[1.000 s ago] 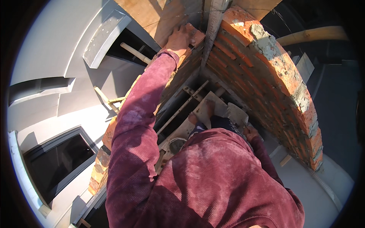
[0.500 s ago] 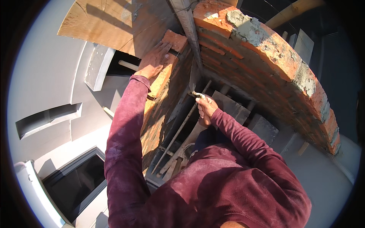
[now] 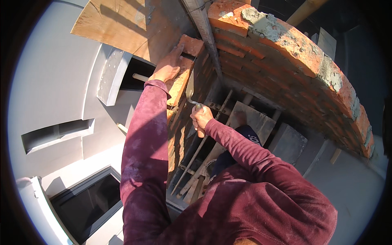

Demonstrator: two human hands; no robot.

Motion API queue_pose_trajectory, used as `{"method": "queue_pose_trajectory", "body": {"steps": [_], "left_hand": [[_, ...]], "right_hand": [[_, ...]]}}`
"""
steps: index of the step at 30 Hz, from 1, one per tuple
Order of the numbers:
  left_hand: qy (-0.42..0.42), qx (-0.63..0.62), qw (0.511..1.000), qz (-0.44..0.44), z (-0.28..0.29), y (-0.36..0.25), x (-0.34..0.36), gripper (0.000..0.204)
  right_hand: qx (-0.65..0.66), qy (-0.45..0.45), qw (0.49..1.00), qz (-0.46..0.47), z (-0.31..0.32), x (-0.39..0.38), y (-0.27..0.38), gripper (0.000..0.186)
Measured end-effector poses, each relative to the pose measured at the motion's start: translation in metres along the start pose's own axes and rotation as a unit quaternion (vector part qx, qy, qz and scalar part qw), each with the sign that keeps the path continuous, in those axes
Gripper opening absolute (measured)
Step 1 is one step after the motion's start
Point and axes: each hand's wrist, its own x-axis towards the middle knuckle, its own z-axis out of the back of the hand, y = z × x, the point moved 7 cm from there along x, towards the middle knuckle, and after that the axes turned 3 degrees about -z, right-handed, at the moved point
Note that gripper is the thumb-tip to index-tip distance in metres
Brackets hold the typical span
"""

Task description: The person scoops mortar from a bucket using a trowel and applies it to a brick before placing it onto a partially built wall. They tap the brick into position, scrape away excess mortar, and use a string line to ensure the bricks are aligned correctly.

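My left hand [image 3: 167,66] lies on the brick course [image 3: 178,87] atop the left wall, fingers extended over it near an end brick [image 3: 190,45]. My right hand [image 3: 201,119] is closed round the wooden handle of a trowel [image 3: 190,92], whose metal blade is held against or just beside the inner side of that course, below my left hand; I cannot tell whether it touches.
A taller brick wall [image 3: 286,69] curves along the right. Plywood [image 3: 114,24] and an upright timber [image 3: 200,24] stand beyond the corner. Below me are loose boards [image 3: 255,120] and poles [image 3: 220,112] with dark gaps. A white building [image 3: 57,94] with windows stands left.
My right hand has risen from low beside my body with the trowel and moved left to the left wall. My left hand stays on the bricks as the view shifts.
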Motion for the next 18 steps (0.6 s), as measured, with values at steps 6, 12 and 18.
{"method": "queue_pose_trajectory", "body": {"steps": [6,12,18], "left_hand": [[0.017,-0.046,0.987,0.153,0.030,0.012,-0.046,0.044],[-0.139,-0.276,0.935,0.174,0.057,-0.026,-0.172,0.045],[-0.137,-0.397,0.846,0.327,-0.022,-0.038,-0.371,0.042]], "right_hand": [[-0.073,0.054,0.996,-0.021,-0.005,-0.063,-0.015,0.010],[0.099,0.003,0.993,-0.059,0.030,-0.009,0.002,0.011],[-0.055,-0.007,0.997,-0.060,0.012,-0.032,0.031,0.007]]}}
